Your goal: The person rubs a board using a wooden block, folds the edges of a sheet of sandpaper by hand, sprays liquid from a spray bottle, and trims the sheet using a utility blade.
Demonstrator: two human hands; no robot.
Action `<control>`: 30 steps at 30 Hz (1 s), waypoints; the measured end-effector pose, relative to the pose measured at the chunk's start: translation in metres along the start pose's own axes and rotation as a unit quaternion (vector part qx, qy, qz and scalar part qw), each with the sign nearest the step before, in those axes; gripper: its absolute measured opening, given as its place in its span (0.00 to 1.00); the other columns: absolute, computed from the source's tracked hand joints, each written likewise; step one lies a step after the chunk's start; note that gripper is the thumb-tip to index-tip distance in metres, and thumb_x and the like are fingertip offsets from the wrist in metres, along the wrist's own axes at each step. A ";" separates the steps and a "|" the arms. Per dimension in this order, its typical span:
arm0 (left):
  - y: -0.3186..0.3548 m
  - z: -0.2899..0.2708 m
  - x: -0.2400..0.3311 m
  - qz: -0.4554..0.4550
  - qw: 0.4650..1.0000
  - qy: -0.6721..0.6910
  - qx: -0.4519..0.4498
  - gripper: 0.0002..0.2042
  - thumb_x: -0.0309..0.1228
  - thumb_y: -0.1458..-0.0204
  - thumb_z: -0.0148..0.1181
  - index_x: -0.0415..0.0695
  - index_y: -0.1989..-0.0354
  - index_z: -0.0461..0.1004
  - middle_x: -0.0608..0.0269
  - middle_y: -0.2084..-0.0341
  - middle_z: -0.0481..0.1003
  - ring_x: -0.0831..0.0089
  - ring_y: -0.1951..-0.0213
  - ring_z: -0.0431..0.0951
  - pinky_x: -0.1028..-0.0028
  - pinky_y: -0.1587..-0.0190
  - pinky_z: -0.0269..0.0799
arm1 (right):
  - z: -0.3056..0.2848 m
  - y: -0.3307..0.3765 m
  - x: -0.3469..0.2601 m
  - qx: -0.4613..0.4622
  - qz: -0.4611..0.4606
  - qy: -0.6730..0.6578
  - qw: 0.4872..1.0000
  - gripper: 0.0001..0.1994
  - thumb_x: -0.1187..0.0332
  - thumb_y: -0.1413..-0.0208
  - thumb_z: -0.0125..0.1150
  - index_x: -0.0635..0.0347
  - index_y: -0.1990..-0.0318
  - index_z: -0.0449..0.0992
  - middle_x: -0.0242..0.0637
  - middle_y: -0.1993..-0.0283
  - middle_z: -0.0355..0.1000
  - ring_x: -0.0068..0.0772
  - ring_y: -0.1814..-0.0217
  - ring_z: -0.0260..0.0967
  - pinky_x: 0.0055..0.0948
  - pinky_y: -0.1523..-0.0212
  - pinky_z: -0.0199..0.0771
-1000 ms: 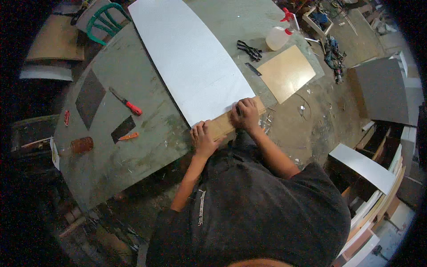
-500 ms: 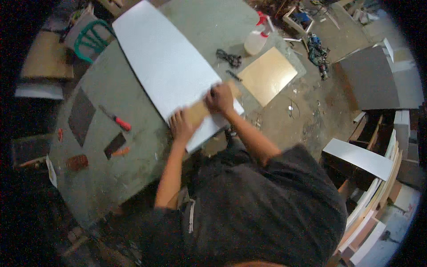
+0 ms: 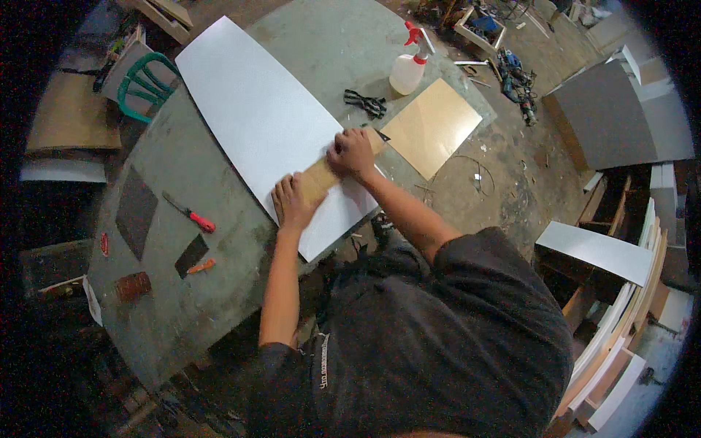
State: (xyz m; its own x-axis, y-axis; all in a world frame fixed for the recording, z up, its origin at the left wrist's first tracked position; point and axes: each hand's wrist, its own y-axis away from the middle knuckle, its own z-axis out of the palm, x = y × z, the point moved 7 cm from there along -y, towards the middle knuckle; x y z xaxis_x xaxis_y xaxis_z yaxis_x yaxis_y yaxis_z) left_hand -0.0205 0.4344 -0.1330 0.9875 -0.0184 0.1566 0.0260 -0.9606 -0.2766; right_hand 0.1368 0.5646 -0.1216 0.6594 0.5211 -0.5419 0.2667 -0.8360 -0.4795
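Tan block (image 3: 320, 179) lies across the white panel (image 3: 255, 109) near frame centre, its long axis slanting lower left to upper right; left hand (image 3: 293, 204) and right hand (image 3: 352, 154), fingers bent, grip it (forearms (image 3: 412, 208) reaching up).

One head-worn wide fisheye camera looks steeply down and forward, past the wearer's dark shirt (image 3: 438, 328), to the hands (image 3: 291, 203), which lie fairly near, around the middle of its view; the surface (image 3: 226, 277) spreads beyond them, straight edges bowing toward the black, rounded rim
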 end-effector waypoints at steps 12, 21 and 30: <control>0.130 -0.010 0.058 -0.053 0.994 0.091 -0.042 0.46 0.65 0.58 0.65 0.42 0.39 0.63 0.51 0.47 0.64 0.49 0.44 0.63 0.48 0.41 0.54 | -0.047 0.132 -0.009 -0.139 0.032 0.009 0.990 0.15 0.58 0.54 0.68 0.58 0.66 0.74 0.46 0.62 0.69 0.52 0.52 0.66 0.49 0.47 0.66; 0.013 -0.017 -0.027 -0.064 0.997 0.021 0.033 0.42 0.61 0.58 0.68 0.42 0.42 0.64 0.51 0.50 0.67 0.50 0.48 0.66 0.49 0.43 0.57 | 0.039 -0.015 -0.032 -0.025 -0.058 -0.011 0.998 0.12 0.60 0.55 0.64 0.60 0.73 0.76 0.48 0.66 0.72 0.50 0.55 0.68 0.44 0.49 0.66; 0.143 0.002 0.028 -0.108 0.994 0.002 -0.033 0.44 0.62 0.57 0.66 0.42 0.39 0.63 0.49 0.47 0.67 0.48 0.43 0.65 0.47 0.40 0.56 | -0.018 0.114 -0.032 -0.115 -0.034 -0.045 0.992 0.12 0.62 0.54 0.66 0.61 0.69 0.73 0.48 0.63 0.69 0.51 0.55 0.66 0.47 0.48 0.67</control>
State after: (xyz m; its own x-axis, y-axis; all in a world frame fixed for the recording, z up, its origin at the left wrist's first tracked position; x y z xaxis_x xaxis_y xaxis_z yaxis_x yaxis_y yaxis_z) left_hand 0.0112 0.2967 -0.1701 0.9594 0.1881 0.2100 0.2260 -0.9584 -0.1741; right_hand 0.1584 0.4490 -0.1465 0.5721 0.5824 -0.5775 0.4686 -0.8100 -0.3526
